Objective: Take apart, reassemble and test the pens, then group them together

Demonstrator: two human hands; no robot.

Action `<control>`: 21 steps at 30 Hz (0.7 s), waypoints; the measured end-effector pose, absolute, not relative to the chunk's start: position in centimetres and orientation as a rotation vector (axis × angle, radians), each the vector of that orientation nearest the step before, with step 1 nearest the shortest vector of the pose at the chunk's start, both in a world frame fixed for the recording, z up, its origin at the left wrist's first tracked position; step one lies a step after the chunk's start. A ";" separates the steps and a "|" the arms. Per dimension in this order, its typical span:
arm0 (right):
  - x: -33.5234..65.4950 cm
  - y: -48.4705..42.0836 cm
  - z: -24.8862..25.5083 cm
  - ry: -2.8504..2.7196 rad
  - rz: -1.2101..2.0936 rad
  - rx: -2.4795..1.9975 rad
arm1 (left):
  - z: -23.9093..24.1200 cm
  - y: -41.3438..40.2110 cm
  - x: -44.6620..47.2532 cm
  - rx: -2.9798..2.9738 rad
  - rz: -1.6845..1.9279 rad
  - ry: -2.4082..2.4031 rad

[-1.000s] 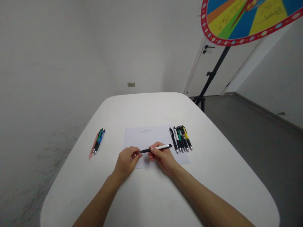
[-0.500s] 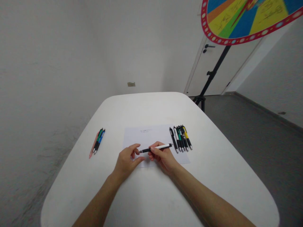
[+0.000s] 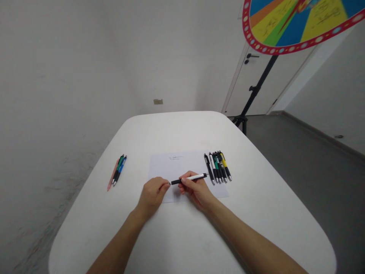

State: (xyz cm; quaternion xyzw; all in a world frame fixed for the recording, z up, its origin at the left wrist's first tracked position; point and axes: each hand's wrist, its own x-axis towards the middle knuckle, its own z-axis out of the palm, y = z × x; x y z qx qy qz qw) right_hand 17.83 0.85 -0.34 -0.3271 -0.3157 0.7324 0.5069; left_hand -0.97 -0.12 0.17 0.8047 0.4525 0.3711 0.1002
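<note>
A pen with a white barrel and a black grip lies nearly level in my right hand, its button end pointing right. My left hand pinches the pen's tip between thumb and fingers, which cover most of that end. Both hands are over a sheet of white paper with small lines of writing near its top. Just right of my right hand, a dark pen and a yellow pen lie in a row of several pens, partly on the sheet.
On the left of the white table lie a pink pen, a green pen and a blue pen side by side. Beyond the table, a colourful wheel stands on a black tripod by a door.
My left thumb and fingers, apart around the pen's tip before, have closed on it. My right hand and the pen have hardly moved.
</note>
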 end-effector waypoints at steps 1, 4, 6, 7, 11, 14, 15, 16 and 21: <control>17.8 0.8 -0.3 -0.759 1.764 -0.787 | 0.2 -0.1 -1.0 2.380 1.087 1.343; 17.8 0.8 -0.2 -0.752 1.756 -0.782 | 0.3 0.0 -0.9 2.367 1.078 1.347; 17.8 0.8 -0.1 -0.752 1.749 -0.780 | 0.3 -0.1 -0.9 2.346 1.092 1.333; 17.9 0.8 -0.1 -0.751 1.747 -0.779 | 0.3 -0.1 -0.9 2.332 1.104 1.325; 17.9 0.9 -0.2 -0.750 1.738 -0.769 | 0.2 -0.3 -1.0 2.298 1.180 1.322; 17.9 1.0 -0.3 -0.742 1.732 -0.770 | 0.1 -0.3 -1.1 2.294 1.239 1.324; 17.9 1.0 -0.3 -0.735 1.730 -0.771 | 0.2 -0.3 -1.1 2.290 1.254 1.324; 17.9 1.0 -0.2 -0.728 1.728 -0.772 | 0.2 -0.3 -1.1 2.285 1.265 1.326; 18.1 1.2 -0.2 -0.694 1.723 -0.780 | 0.5 -0.2 -1.1 2.233 1.279 1.345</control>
